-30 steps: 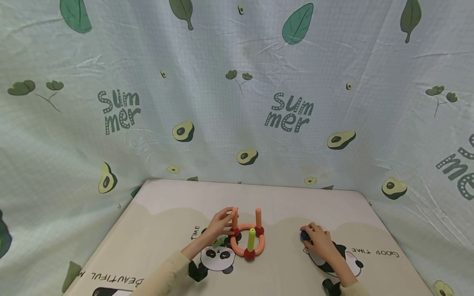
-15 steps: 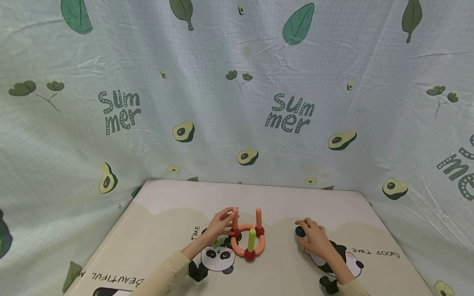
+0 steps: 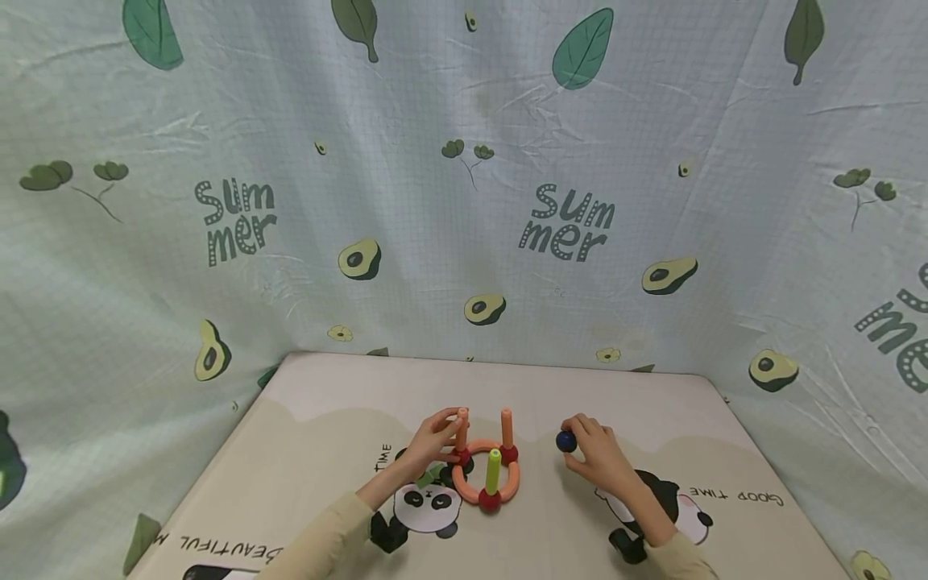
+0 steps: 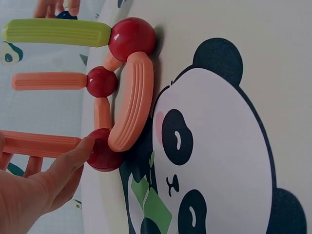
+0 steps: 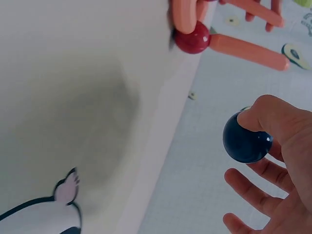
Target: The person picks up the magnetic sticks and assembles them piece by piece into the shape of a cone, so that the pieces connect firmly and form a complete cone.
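Note:
Three red balls joined by curved orange rods make a ring flat on the table. A straight stick rises from each ball: a yellow-green stick nearest me, a back-right orange stick and a left orange stick. My left hand grips that left orange stick low down, its thumb on the red ball at the base and its other fingers behind. To the right of the ring, my right hand pinches a dark blue ball between thumb and fingers, held above the table.
The pale table mat carries printed pandas and lettering. Behind the table's far edge hangs a cloth printed with avocados, leaves and the word "summer". A dark wrist mount sits by the right sleeve.
My right hand has carried the blue ball leftward and up from the right panda print, nearer the ring. My left hand stays at its stick, nearly still.

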Available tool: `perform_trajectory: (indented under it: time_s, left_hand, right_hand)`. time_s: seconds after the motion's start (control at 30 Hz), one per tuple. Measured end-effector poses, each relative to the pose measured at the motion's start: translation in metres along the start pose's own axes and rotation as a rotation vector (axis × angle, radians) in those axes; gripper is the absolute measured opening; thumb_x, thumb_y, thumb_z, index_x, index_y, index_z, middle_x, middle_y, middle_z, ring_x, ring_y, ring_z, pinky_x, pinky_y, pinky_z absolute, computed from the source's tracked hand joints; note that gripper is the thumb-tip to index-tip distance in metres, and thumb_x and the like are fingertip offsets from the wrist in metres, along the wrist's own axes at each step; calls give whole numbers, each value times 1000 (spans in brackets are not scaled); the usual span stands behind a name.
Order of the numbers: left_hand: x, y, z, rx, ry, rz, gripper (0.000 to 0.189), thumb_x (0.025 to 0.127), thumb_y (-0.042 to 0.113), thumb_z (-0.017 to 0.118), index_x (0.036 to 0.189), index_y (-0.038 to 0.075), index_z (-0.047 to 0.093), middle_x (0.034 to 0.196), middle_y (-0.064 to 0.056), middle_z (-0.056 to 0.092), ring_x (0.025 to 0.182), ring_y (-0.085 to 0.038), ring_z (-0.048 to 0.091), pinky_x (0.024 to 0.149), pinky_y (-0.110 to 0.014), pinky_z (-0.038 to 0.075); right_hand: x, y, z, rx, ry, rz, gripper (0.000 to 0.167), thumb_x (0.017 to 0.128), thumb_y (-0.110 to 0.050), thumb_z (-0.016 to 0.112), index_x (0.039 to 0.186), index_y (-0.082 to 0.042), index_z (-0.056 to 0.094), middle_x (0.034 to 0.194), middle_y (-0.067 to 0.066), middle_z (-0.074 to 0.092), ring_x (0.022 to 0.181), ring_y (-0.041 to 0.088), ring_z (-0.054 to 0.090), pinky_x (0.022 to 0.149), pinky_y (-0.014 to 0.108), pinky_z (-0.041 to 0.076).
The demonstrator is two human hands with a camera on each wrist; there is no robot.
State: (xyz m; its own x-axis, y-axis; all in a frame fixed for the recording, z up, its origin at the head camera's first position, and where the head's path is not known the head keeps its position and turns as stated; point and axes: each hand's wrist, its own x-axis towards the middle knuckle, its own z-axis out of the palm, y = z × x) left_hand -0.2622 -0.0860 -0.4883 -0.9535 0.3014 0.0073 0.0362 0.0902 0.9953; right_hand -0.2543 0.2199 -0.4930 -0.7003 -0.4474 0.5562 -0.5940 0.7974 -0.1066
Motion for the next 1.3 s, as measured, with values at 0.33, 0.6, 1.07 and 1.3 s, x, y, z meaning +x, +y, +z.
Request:
perform_trajectory:
  time_s: [0.33, 0.6, 1.07, 1.3]
  left_hand:
    - [-1, 0, 0, 0, -8, 1, 44, 94, 27, 42, 130, 3, 38, 121, -29, 47, 106, -45, 52, 74, -48, 50]
    - [-4, 2, 2, 10, 1, 0, 42, 94, 25, 42, 129, 2, 39, 120, -30, 47, 105, -46, 52, 74, -51, 49]
    - [-2, 3, 1, 24, -9, -24, 44, 94, 28, 43, 129, 3, 40, 120, -28, 48, 104, -44, 54, 75, -48, 49]
    - [0, 3, 0, 13, -41, -1, 44, 94, 28, 43, 129, 3, 40, 121, -29, 47, 104, -46, 53, 75, -49, 49]
  right_hand:
    - [21, -21, -7, 24, -29, -34, 37, 68, -13, 73, 100, -12, 54, 96, -2, 54, 89, 15, 52, 75, 41, 38]
    - [39, -39, -12, 51, -17, -97, 36, 74, -17, 69, 107, -13, 55, 101, 1, 54, 93, 15, 53, 79, 40, 39]
    - [70, -69, -16, 59, 5, -213, 42, 77, -14, 67, 116, -10, 55, 108, 4, 55, 99, 18, 52, 82, 40, 38]
    - [84, -79, -12, 57, -34, -202, 37, 78, -16, 67, 112, -10, 55, 111, 4, 56, 100, 19, 51, 83, 38, 39]
